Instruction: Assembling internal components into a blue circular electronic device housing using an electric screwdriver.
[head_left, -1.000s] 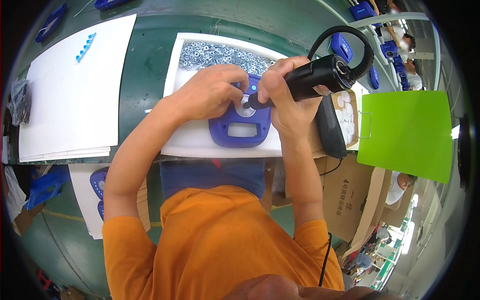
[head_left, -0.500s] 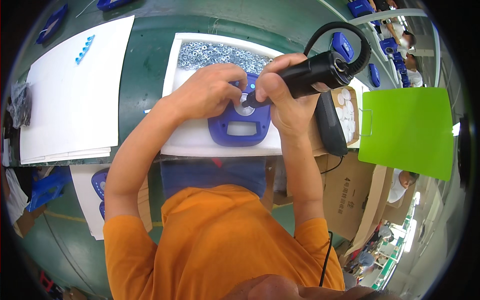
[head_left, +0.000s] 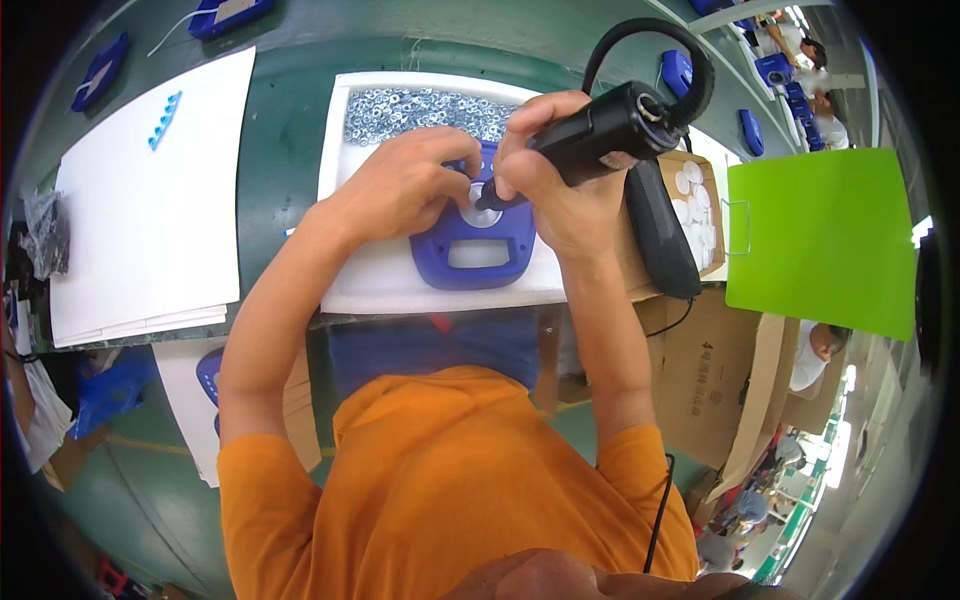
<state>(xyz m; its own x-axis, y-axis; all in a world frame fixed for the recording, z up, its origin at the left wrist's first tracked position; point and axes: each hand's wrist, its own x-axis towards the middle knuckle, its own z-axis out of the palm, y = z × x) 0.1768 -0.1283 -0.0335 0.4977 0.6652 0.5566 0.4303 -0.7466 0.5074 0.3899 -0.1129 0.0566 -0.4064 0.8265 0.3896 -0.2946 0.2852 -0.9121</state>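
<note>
A blue plastic housing (head_left: 478,262) with a rectangular window lies on the white foam tray (head_left: 375,290). Gripped in my right hand (head_left: 565,195) is a black electric screwdriver (head_left: 600,140), tilted so its tip meets a round pale disc (head_left: 481,212) on the housing. My left hand (head_left: 415,180) curls over the housing's left side, thumb and fingertips pinched close to the disc; whatever they hold is hidden. Behind both hands, a heap of small metal nuts or washers (head_left: 420,112) fills the tray's far part.
Right of the tray stand a black elongated case (head_left: 660,235) and a cardboard box (head_left: 716,225) holding white discs. Farther right is a bright green panel (head_left: 820,240). White sheets (head_left: 150,210) with a blue toothed strip (head_left: 165,120) lie at left. Co-workers (head_left: 815,110) are at far right.
The whole view has shifted slightly. The screwdriver's body has tipped a little lower to the left, while its tip stays at the disc and my left hand keeps its place by it.
</note>
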